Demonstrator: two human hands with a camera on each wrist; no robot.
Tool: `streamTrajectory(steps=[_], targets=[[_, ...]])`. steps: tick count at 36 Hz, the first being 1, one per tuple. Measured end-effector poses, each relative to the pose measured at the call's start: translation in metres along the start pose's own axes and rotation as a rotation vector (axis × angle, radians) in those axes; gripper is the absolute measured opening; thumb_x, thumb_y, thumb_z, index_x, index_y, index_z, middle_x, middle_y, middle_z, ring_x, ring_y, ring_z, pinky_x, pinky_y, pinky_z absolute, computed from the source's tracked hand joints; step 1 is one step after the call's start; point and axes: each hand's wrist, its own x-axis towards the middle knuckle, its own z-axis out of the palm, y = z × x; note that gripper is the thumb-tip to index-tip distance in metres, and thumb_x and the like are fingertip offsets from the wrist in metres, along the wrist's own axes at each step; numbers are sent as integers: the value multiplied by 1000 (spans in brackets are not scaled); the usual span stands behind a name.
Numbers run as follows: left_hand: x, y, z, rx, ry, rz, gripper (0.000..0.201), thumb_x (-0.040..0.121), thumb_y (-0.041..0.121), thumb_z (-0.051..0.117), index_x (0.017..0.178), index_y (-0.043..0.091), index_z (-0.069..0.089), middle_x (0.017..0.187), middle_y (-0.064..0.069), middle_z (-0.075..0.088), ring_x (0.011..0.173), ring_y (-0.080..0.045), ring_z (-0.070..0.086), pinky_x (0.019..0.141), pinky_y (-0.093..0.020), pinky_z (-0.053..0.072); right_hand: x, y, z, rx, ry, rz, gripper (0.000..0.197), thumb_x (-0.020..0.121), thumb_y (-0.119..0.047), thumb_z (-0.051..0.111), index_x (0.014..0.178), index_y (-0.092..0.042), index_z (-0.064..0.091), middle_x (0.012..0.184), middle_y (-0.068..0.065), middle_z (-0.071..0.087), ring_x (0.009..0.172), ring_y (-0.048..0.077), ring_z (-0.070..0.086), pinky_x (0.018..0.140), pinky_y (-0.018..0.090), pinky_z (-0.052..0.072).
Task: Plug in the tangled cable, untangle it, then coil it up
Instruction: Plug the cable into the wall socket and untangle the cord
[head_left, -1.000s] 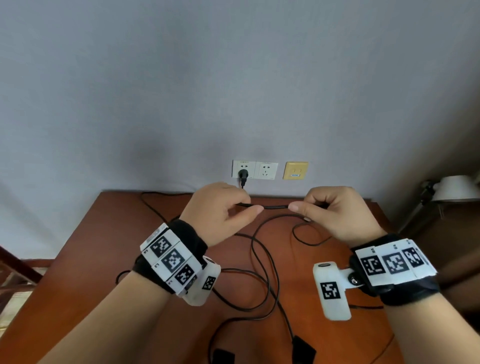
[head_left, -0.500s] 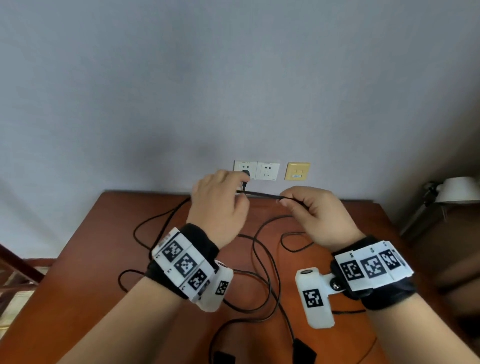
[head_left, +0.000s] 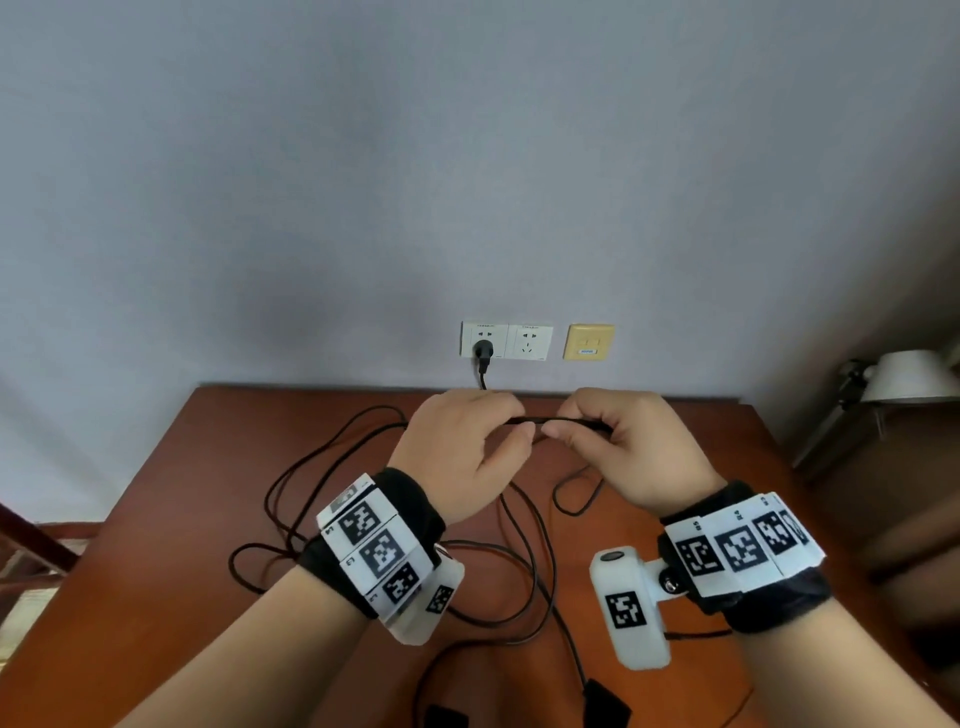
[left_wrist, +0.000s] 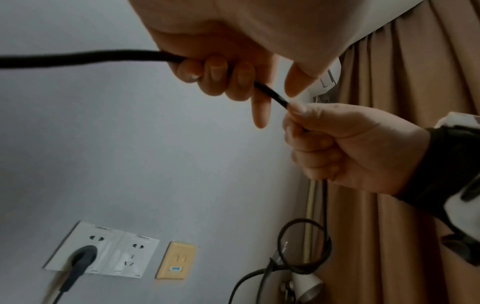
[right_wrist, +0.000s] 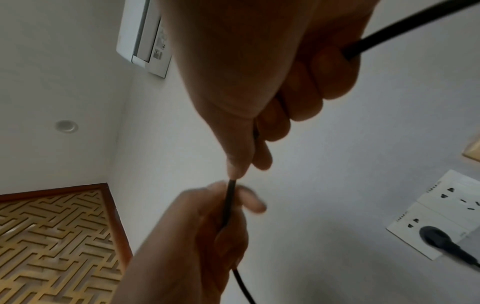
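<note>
While the plug (head_left: 483, 352) sits in the left wall socket (head_left: 484, 340), the head view shows both hands raised over the tabletop (head_left: 171, 519), the left hand (head_left: 462, 452) and right hand (head_left: 631, 447) close together, each gripping a short taut run of the black cable (head_left: 535, 420) — the rest lies in loose crossed loops on the wood below. From the left wrist, curled fingers (left_wrist: 218, 72) close round the cable, thumb free. From the right wrist, thumb and fingers (right_wrist: 262, 156) pinch it. Thin, light and limp, it should slide through a loose grip; hold near a crossing. No containers show.
</note>
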Motion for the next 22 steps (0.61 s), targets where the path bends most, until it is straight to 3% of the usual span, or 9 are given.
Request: streamTrajectory(steps=[4, 8, 14, 22], targets=[[-1, -16, -6, 75, 23, -49, 49, 92, 54, 38, 63, 18, 54, 54, 2, 47, 55, -14, 43, 54, -29, 35, -2, 7, -10, -24, 10, 15, 19, 88, -36, 63, 76, -23, 67, 65, -7, 63, 61, 10, 58, 62, 39, 50], [-4, -27, -14, 117, 54, -81, 50, 92, 55, 39, 56, 21, 40, 50, 3, 37, 52, -13, 37, 51, -16, 21, -3, 11, -14, -22, 7, 7, 18, 89, -31, 64, 72, -28, 66, 64, -12, 61, 62, 9, 58, 62, 34, 49], [-10, -30, -18, 165, 27, -93, 48, 92, 56, 36, 54, 30, 23, 49, 6, 29, 51, -9, 35, 51, -17, 19, -3, 13, -12, -40, -9, -9, 17, 90, -31, 62, 73, -28, 65, 64, -15, 60, 62, 8, 57, 60, 27, 46], [-14, -40, -24, 191, 26, -100, 48, 92, 56, 37, 53, 31, 22, 49, 5, 30, 51, -10, 36, 52, -18, 18, -2, 16, -14, -36, -31, 18, 17, 89, -29, 63, 73, -27, 66, 64, -13, 60, 62, 7, 56, 60, 23, 44]])
